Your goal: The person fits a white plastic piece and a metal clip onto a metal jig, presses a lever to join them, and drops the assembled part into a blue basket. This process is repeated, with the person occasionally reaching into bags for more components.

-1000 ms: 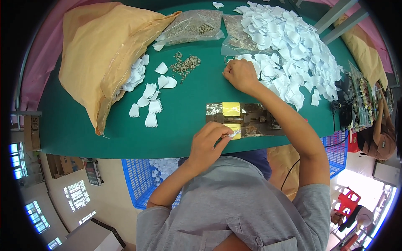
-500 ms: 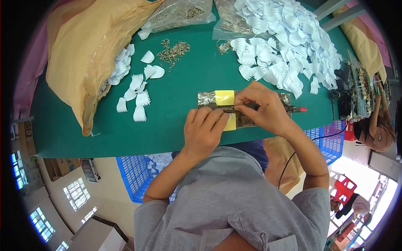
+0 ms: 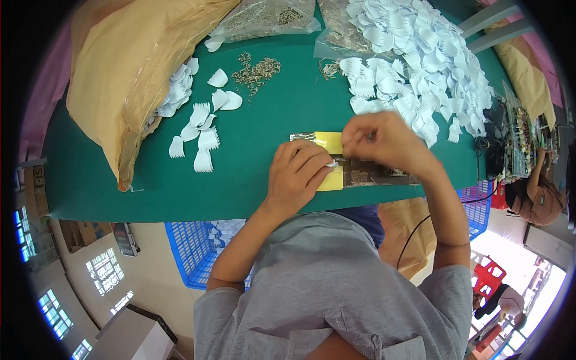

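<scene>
My left hand (image 3: 296, 175) rests on the left end of a flat, tape-wrapped block (image 3: 364, 175), its fingers curled together. A small white plastic piece (image 3: 332, 164) pokes out at its fingertips, mostly hidden by them. Yellow tape (image 3: 329, 143) crosses the block beside those fingers. Just above the block's right half is my right hand (image 3: 384, 143), its fingers bent and smeared by motion, so what they hold cannot be made out. Loose white toothed plastic pieces (image 3: 209, 139) lie to the left, near a heap of tiny metal parts (image 3: 257, 73).
A large pile of white pieces (image 3: 414, 66) covers the back right of the green table (image 3: 138, 192). A tan sack (image 3: 132, 72) stands at left, with clear bags (image 3: 264, 21) behind. Blue baskets (image 3: 189, 258) sit below the front edge. Another person (image 3: 534, 192) is at far right.
My right hand has pulled slightly up and right from the block's middle, and a white piece now shows at my left fingertips. The red-tipped end at the block's right is now hidden.
</scene>
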Demonstrator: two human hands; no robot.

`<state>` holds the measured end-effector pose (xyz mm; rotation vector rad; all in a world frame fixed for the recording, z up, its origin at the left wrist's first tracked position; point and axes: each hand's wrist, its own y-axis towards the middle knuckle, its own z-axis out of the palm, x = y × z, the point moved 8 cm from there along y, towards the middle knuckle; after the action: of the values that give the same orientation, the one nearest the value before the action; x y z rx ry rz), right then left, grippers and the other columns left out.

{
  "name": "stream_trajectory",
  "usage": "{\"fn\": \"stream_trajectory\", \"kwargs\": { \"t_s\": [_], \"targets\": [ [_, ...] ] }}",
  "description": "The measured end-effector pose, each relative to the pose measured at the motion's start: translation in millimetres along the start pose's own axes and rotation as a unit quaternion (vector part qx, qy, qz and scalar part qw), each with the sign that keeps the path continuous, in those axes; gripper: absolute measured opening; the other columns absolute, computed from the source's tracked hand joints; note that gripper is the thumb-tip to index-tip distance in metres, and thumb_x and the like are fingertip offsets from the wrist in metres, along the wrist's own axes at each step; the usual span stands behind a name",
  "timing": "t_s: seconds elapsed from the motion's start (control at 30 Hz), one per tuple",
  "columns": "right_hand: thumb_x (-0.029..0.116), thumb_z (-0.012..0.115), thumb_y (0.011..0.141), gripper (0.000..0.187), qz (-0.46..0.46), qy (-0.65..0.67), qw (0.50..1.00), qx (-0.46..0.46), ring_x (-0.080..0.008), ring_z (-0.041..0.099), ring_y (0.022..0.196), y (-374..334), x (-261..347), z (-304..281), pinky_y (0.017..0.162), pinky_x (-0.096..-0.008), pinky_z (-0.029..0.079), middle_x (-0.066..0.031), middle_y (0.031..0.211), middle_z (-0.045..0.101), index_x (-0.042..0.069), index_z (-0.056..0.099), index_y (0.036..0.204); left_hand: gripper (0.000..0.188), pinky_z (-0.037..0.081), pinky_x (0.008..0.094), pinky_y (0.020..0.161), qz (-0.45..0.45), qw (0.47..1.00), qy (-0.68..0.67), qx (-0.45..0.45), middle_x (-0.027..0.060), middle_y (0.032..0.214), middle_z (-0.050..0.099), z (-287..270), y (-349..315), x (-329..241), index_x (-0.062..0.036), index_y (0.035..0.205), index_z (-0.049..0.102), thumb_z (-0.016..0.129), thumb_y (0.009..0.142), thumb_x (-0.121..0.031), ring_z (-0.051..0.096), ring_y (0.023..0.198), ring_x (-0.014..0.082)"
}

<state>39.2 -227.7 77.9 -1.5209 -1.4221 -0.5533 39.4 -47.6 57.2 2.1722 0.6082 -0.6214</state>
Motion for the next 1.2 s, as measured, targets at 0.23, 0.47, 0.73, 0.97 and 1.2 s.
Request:
{"fn": "stream_trajectory", "kwargs": {
  "t_s": [0.23,0.47,0.73,0.97,1.2],
  "targets": [
    [0.008,0.078,0.083,0.023,-0.039,-0.256,0.936,-0.237,-0.0241,0.070,0.090,2.0,-24.5,-68.3,0.080,-0.0381,0.057,-0.0058,0.100,0.074,0.010,0.076,0.106,0.020,0.050,0.0419,0.088,-0.019,0.996,-0.082,-0.003,0.0030,0.102,0.069,5.1,0.0,9.2,-0.0097,0.099,0.069,0.081,0.082,-0.008,0.065,0.101,0.0265],
    [0.003,0.076,0.085,0.036,-0.173,-0.404,0.891,-0.114,-0.0330,0.067,0.097,32.1,-13.6,-39.4,0.086,-0.0418,0.056,-0.0086,0.109,0.065,0.011,0.071,0.119,0.021,0.050,0.0418,0.089,-0.024,0.995,-0.094,0.005,0.0034,0.102,0.069,5.6,1.7,8.8,-0.0095,0.100,0.069,0.081,0.082,-0.008,0.066,0.102,0.0265],
    [0.007,0.075,0.092,0.011,-0.121,-0.180,0.968,-0.124,-0.0248,0.071,0.085,6.0,7.3,-16.2,0.074,-0.0351,0.055,-0.0107,0.098,0.071,0.001,0.073,0.102,0.020,0.049,0.0442,0.099,-0.040,0.998,-0.041,-0.022,0.0054,0.112,0.071,-4.1,7.1,3.7,-0.0099,0.099,0.072,0.083,0.082,-0.011,0.065,0.113,0.0283],
    [0.008,0.076,0.092,0.014,-0.141,-0.194,0.964,-0.118,-0.0279,0.071,0.077,-20.4,20.5,11.6,0.070,-0.0368,0.055,-0.0110,0.085,0.073,0.007,0.079,0.105,0.028,0.050,0.0430,0.098,-0.047,0.994,-0.095,0.015,0.0086,0.116,0.073,7.7,-0.4,15.5,-0.0081,0.101,0.072,0.087,0.077,-0.005,0.067,0.111,0.0307],
    [0.017,0.077,0.091,0.017,-0.205,-0.271,0.934,-0.110,-0.0278,0.071,0.079,-10.8,28.5,22.3,0.067,-0.0392,0.053,-0.0069,0.085,0.074,0.011,0.077,0.108,0.038,0.053,0.0378,0.094,-0.043,0.994,-0.095,0.024,0.0109,0.120,0.070,9.3,-4.4,17.7,-0.0071,0.112,0.068,0.086,0.079,-0.001,0.066,0.110,0.0295]
  ]
}}
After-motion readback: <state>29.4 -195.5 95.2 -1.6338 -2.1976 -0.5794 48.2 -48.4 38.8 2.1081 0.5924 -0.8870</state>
